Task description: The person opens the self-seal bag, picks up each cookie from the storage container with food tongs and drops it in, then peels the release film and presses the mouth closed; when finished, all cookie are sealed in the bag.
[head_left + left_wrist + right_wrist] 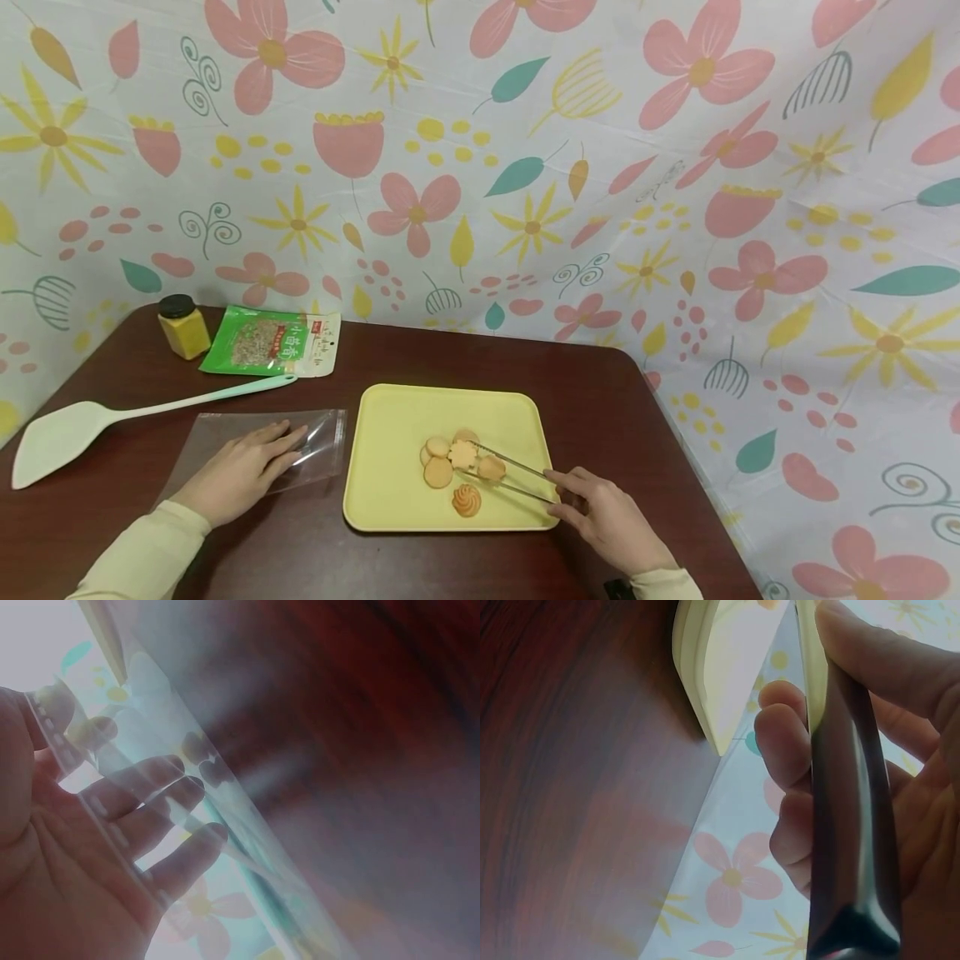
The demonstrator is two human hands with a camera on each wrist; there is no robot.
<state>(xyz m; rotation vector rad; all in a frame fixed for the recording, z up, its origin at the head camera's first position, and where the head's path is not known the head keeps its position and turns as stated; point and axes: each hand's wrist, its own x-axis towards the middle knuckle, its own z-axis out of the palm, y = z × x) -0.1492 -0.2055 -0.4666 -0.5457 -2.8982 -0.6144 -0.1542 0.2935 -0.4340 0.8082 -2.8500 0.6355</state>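
Observation:
My right hand (611, 517) holds metal tongs (855, 817) near the right edge of a yellow tray (386, 437). The tongs' two arms are spread, reaching left over a cluster of cookies (438, 473). A scalloped cookie (462, 454) and a piped one (491, 467) lie between the arms in the head view. Below them sits a swirled cookie (467, 500), apart from the cluster. On the left, my left hand (243, 471) rests on a clear plastic bag (198, 442) with its fingers extended. The bag's edge crosses those fingers in the left wrist view.
A pale green spatula (63, 437) lies beyond the bag, its handle pointing right. Farther back stand a yellow jar (186, 335) with a black lid and a green spice packet (262, 342). Flowered cloth (480, 208) hangs behind and beside the dark table (420, 562).

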